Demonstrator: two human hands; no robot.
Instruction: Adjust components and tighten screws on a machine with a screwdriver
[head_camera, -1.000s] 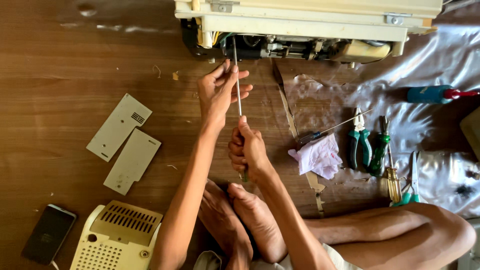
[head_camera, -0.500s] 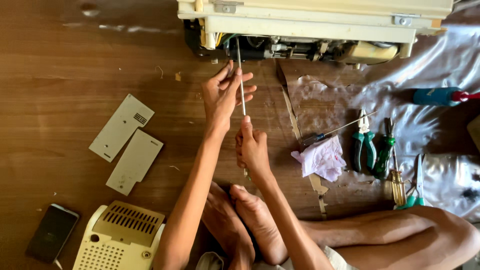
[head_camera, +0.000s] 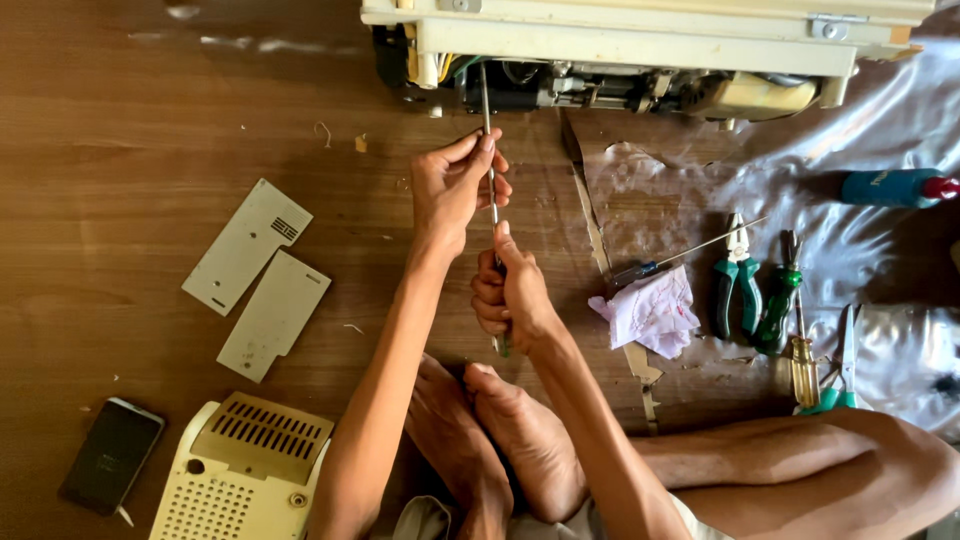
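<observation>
Long screwdriver (head_camera: 488, 150): stiff, thin, slippery shaft | we clamp right hand (head_camera: 508, 295) on handle | left hand (head_camera: 455, 190) pinches shaft near opened machine (head_camera: 640, 50).

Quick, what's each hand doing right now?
Left hand: fingers pinched on the shaft of the long screwdriver.
Right hand: closed around the screwdriver's handle.
</observation>
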